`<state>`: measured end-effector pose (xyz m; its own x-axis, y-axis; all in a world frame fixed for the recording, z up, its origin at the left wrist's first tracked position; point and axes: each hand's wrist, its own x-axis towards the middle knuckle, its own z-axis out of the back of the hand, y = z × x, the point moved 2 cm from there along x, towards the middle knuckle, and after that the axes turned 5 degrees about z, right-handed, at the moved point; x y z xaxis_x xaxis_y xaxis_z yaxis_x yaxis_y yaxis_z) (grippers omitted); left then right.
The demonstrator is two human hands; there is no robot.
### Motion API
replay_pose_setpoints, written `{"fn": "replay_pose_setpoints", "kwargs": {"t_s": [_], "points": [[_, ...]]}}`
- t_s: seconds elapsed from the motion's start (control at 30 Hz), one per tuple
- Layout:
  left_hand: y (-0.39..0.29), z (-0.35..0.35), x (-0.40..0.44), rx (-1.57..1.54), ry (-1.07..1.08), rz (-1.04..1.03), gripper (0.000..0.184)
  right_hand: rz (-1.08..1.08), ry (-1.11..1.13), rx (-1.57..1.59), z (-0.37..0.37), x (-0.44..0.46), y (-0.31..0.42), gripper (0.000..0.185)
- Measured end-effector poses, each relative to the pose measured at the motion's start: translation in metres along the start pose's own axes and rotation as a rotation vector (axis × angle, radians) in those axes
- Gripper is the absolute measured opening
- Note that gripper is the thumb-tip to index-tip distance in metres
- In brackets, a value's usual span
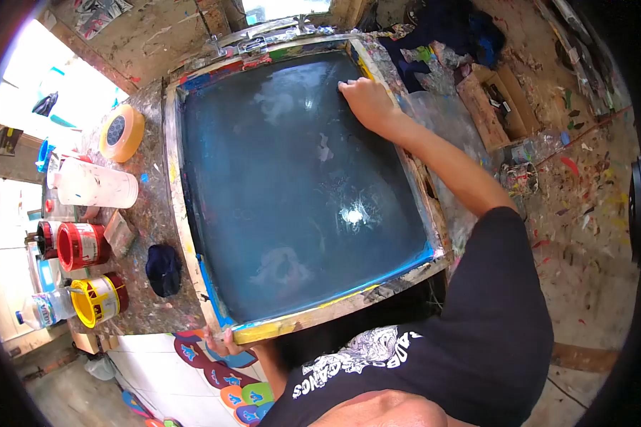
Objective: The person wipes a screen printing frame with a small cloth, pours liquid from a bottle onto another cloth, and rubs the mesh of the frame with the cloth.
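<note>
A wooden-framed printing screen (263, 164) with dark blue-grey mesh fills the middle of the head view, tilted slightly. My left hand (224, 343) grips its near left corner, fingers on the paint-stained wood and the rest hidden beneath. Over the far right part of the mesh, my right hand (367, 102) is closed, its fingertips at the surface. Whatever it may hold is hidden or too small to name. Pale cloudy patches and a bright glare spot show on the mesh.
Left of the screen are a tape roll (122, 133), a whitish plastic bottle (96, 183), a red paint can (83, 246), a yellow paint can (98, 300), a water bottle (46, 309) and a dark cloth (163, 271). A cardboard box (497, 107) lies at right.
</note>
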<state>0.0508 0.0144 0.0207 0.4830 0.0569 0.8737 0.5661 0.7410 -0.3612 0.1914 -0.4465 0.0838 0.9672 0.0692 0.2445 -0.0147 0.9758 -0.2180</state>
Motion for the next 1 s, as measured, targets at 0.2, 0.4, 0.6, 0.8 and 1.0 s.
{"fn": "replay_pose_setpoints", "kwargs": {"t_s": [0.2,0.4,0.6,0.8,1.0], "points": [[0.004,0.002,0.003,0.016,0.0,0.004,0.064,0.076,0.054,-0.063,0.021,-0.061,0.05,0.035],[0.004,0.005,-0.001,0.021,0.001,0.023,0.065,-0.045,0.175,0.079,-0.025,0.044,-0.01,0.017],[0.008,0.006,-0.002,0.029,-0.014,0.037,0.066,0.247,-0.042,0.353,-0.008,0.017,0.037,0.046],[0.008,0.003,-0.008,0.032,-0.028,0.049,0.067,-0.095,-0.01,0.209,-0.057,0.092,-0.023,0.023],[0.006,0.004,-0.01,0.04,-0.033,0.052,0.068,0.326,-0.21,0.639,-0.038,0.122,0.1,0.045]]}}
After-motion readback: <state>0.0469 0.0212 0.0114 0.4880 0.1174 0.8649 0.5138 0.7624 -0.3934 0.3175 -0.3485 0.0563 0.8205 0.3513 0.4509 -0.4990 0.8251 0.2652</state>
